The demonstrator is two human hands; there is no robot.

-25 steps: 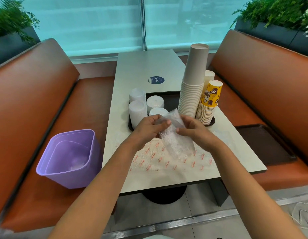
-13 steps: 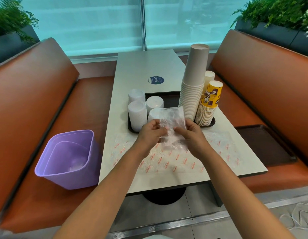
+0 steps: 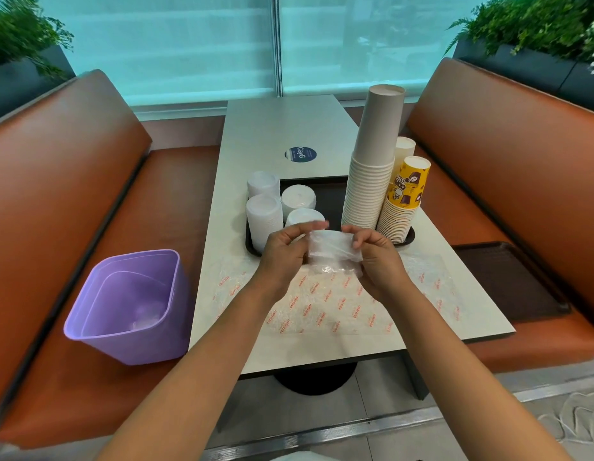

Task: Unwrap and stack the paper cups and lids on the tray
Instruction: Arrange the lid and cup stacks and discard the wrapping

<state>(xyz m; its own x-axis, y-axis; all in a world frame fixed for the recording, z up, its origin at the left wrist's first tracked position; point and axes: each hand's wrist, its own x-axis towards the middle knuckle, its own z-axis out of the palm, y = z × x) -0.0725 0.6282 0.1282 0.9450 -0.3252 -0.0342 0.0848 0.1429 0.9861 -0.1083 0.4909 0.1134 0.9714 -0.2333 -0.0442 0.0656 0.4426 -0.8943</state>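
My left hand (image 3: 285,249) and my right hand (image 3: 377,257) both pinch a crumpled clear plastic wrapper (image 3: 333,252) just above the table, in front of the dark tray (image 3: 325,197). On the tray's left side stand several stacks of white lids (image 3: 264,217). On its right side rise a tall stack of white paper cups (image 3: 372,174) with a grey one on top and a shorter stack topped by a yellow printed cup (image 3: 407,191). Whether anything is inside the wrapper I cannot tell.
A clear plastic sheet with red print (image 3: 325,304) lies flat on the grey table (image 3: 289,128) under my hands. A purple bin (image 3: 129,304) sits on the left orange bench. A second dark tray (image 3: 508,277) lies on the right bench.
The wrapper hung long and loose between my hands; now it is gathered into a shorter bundle, and both hands have moved slightly up and toward the tray.
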